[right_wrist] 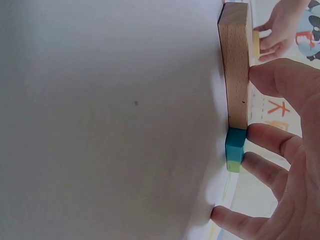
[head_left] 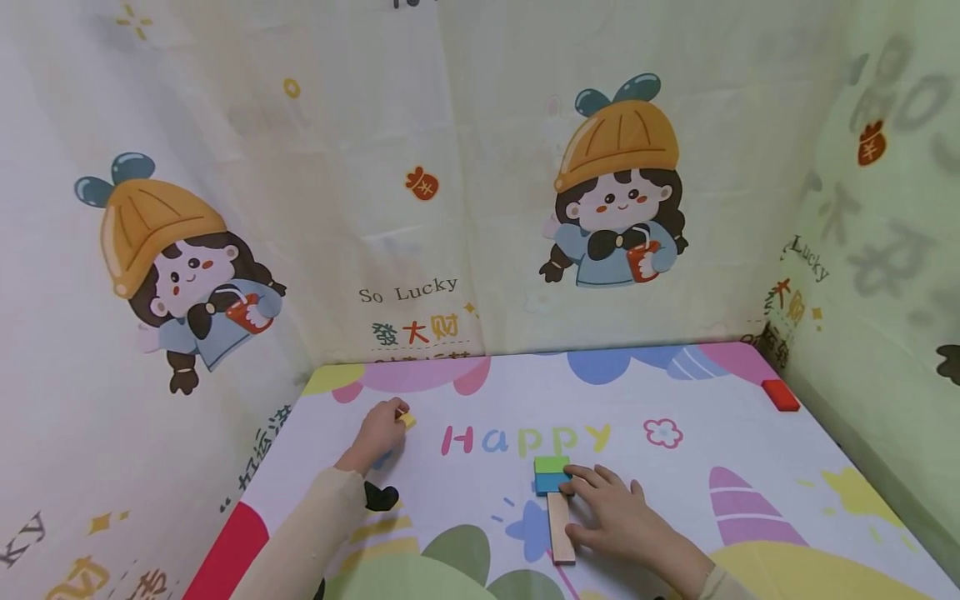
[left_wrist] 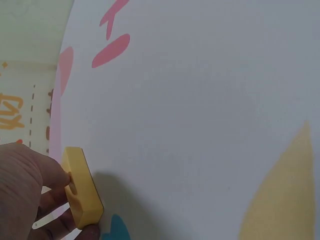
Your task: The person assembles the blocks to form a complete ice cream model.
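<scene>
Blocks (head_left: 561, 542) are occupying a table (head_left: 750, 437), and pale cloth (head_left: 495, 108) is hanging behind it and along both sides. Printed figures (head_left: 617, 137) in orange hats are brightening the cloth, while the white tabletop is showing coloured shapes and the word "Happy" (head_left: 525, 440). Cream sleeves (head_left: 315, 525) are covering both forearms.

The right hand (head_left: 611, 517) is spreading its fingers wide along the right side of a row: its thumb (right_wrist: 280, 80) is touching the wood block (right_wrist: 236, 75), one fingertip is resting against the blue block (head_left: 551, 483), and the next is meeting the row around where blue and green join. The left hand (head_left: 380, 433), to the left of "Happy", is holding the yellow block (left_wrist: 84, 192) between thumb and fingers.

Longest of these pieces, the wood block is lying flat, pale tan and finely grained, pointing away from the person. A bright red block (head_left: 780, 395) is lying alone by the table's right edge, towards the far corner. The blue block is lying crosswise, touching the wood block's far end, and the green block (head_left: 552, 464) is touching its far side. The yellow block is tilting in the grip, its shadow falling beside it; whether it is touching the table, I cannot tell.
</scene>
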### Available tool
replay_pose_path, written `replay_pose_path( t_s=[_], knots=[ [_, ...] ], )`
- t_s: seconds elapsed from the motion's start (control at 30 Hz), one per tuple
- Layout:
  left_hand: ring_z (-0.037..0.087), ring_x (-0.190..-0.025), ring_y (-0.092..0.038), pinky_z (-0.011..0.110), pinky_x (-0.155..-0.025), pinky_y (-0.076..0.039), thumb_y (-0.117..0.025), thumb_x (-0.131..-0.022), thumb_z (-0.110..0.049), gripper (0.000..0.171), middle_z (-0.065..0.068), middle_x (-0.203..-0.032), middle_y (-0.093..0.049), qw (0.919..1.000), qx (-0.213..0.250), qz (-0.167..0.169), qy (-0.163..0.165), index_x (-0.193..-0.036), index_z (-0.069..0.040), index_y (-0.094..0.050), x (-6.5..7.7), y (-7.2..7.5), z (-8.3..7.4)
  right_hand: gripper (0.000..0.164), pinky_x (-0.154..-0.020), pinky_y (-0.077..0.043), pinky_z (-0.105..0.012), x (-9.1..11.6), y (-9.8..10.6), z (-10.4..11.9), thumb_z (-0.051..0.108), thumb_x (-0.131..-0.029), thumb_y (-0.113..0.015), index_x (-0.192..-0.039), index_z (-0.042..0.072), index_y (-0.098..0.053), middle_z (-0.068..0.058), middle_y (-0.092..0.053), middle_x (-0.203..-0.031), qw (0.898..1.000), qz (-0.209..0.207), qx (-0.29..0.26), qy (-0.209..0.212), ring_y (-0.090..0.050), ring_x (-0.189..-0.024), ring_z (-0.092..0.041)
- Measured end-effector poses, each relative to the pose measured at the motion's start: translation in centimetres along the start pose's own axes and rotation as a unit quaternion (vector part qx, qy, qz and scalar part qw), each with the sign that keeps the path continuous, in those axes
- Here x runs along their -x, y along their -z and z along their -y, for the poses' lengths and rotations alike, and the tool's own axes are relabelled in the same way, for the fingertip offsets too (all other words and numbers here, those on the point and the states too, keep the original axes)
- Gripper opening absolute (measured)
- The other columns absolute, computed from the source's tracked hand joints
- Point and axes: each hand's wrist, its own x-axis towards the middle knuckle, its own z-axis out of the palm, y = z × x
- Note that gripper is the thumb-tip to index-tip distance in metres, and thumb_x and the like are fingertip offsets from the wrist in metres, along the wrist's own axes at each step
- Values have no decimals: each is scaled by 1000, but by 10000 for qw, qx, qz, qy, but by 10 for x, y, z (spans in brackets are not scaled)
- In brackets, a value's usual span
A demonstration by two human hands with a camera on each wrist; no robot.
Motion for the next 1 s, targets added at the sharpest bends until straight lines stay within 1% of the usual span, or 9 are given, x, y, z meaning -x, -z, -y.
replay_pose_path(
  t_s=[0.13, 0.27, 0.53, 0.63, 0.73, 0.87, 1.0],
  knots=[
    [33, -104, -62, 50, -98, -51, -54, -94, 1, 28, 19, -113, -65, 10000, -39, 30, -65, -119, 0, -65, 0, -2, -6, 46, -86, -32, -91, 1, -1, 0, 45, -84, -81, -124, 26, -66, -2, -54, -151, 10000, -29, 41, 4, -49, -136, -50],
    [32, -103, -63, 50, -98, -52, -56, -92, 1, 29, 19, -112, -66, 9996, -129, 44, -251, -119, 1, -66, 1, -4, -12, 48, -86, -33, -90, 1, -1, 0, 47, -84, -80, -125, 26, -66, -2, -54, -152, 9999, -76, 73, 20, -48, -137, -49],
    [28, -99, -61, 48, -99, -53, -60, -92, -2, 26, 15, -111, -66, 9994, -120, 182, -256, -117, -3, -67, -1, -13, -23, 44, -85, -33, -90, 1, -3, -2, 47, -84, -81, -121, 28, -66, -1, -55, -150, 9999, -135, 86, 32, -49, -136, -49],
    [27, -99, -60, 48, -100, -53, -61, -92, -2, 26, 14, -111, -66, 9991, -108, 272, -291, -117, -4, -67, -2, -16, -28, 44, -85, -33, -91, 0, -3, -1, 47, -83, -81, -121, 28, -66, -1, -55, -150, 9999, -139, 86, 27, -50, -136, -49],
    [27, -98, -59, 48, -100, -52, -63, -91, -3, 27, 13, -109, -65, 9985, -86, 337, -412, -117, -5, -67, -2, -18, -32, 45, -85, -33, -91, 0, -2, -1, 47, -83, -81, -121, 28, -66, -1, -55, -150, 9999, -140, 90, 32, -50, -135, -49],
    [26, -95, -59, 48, -96, -54, -63, -90, -2, 27, 13, -107, -66, 9974, -22, 349, -631, -116, -6, -68, -2, -22, -37, 45, -84, -33, -91, 0, -2, -1, 46, -83, -82, -121, 27, -66, -1, -55, -150, 9999, -146, 80, 47, -50, -135, -49],
    [24, -94, -58, 45, -93, -55, -64, -92, -4, 27, 10, -108, -66, 9969, 107, 429, -658, -117, -10, -70, -1, -26, -44, 45, -85, -33, -91, 1, -3, -2, 46, -83, -81, -122, 27, -66, -1, -55, -150, 9999, -146, 79, 27, -49, -135, -49]
  ],
)
